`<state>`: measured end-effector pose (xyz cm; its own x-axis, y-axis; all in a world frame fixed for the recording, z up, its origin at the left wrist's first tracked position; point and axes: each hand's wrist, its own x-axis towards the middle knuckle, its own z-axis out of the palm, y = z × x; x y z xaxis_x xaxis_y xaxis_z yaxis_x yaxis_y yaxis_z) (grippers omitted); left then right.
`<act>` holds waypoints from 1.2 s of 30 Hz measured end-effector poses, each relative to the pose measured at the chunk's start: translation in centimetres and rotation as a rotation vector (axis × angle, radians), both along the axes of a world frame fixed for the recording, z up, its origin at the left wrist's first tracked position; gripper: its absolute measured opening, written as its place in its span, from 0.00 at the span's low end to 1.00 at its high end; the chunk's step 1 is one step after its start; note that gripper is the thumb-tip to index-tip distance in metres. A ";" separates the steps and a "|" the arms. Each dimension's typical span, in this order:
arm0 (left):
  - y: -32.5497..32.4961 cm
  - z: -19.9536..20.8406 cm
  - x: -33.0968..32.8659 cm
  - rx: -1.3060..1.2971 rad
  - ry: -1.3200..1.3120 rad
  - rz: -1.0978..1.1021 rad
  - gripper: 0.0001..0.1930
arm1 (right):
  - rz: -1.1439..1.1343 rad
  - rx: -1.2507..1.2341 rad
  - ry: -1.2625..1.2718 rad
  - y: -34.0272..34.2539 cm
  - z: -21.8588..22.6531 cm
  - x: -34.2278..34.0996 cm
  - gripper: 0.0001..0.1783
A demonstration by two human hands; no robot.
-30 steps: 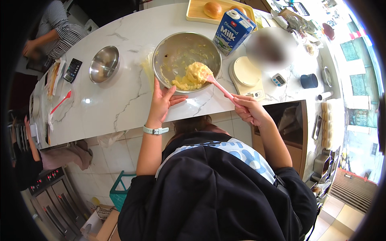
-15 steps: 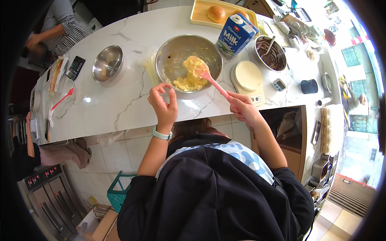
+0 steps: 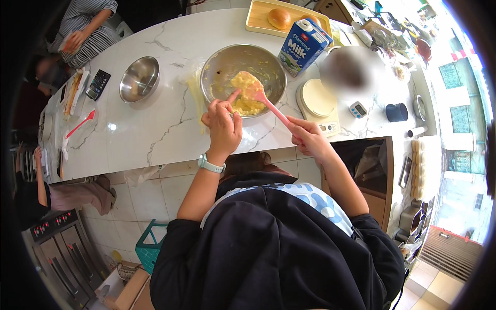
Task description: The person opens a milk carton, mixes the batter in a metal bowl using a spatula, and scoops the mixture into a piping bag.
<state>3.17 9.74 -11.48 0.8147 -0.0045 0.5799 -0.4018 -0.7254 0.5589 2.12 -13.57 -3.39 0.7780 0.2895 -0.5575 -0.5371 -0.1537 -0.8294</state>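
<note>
A pink spatula (image 3: pixel 276 112) is held by its handle in my right hand (image 3: pixel 309 137), just outside the near right side of a large steel mixing bowl (image 3: pixel 276 64). The spatula's head is over the bowl, loaded with a lumpy yellow mixture (image 3: pixel 246 82). More of that mixture lies in the bowl below it. Over the near left rim reaches my left hand (image 3: pixel 223 124), index finger stretched toward the spatula's head and the other fingers bent. It holds nothing that I can see. Whether the fingertip touches the mixture cannot be made out.
Right of the bowl stand a blue milk carton (image 3: pixel 304 46), a kitchen scale (image 3: pixel 318 103), a timer (image 3: pixel 358 109) and a dark cup (image 3: pixel 397 112). Behind is a tray of buns (image 3: pixel 258 23). Leftward are a smaller steel bowl (image 3: pixel 138 80), a calculator (image 3: pixel 97 85) and a red spatula (image 3: pixel 80 124).
My left hand has moved right and in over the bowl's rim, its index finger now extended. The spatula's head has shifted slightly left. At the far left, another person's arm has moved.
</note>
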 end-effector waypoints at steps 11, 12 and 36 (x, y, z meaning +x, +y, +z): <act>0.6 -1.2 0.1 -0.391 0.189 -0.088 0.11 | -0.065 0.293 0.224 0.1 0.1 0.4 0.24; 0.6 -1.0 0.3 -0.392 0.189 -0.086 0.11 | -0.063 0.292 0.225 0.0 -0.1 0.4 0.24; -0.5 -21.7 -37.8 -2.223 0.153 1.148 0.09 | 0.696 -0.164 -0.386 6.6 -20.0 -13.0 0.16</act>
<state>-34.60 9.27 -33.17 0.0985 0.4797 -0.8719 -0.3688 0.8314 0.4157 -10.91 -6.97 -23.41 0.5956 0.7161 -0.3640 0.0460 -0.4828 -0.8745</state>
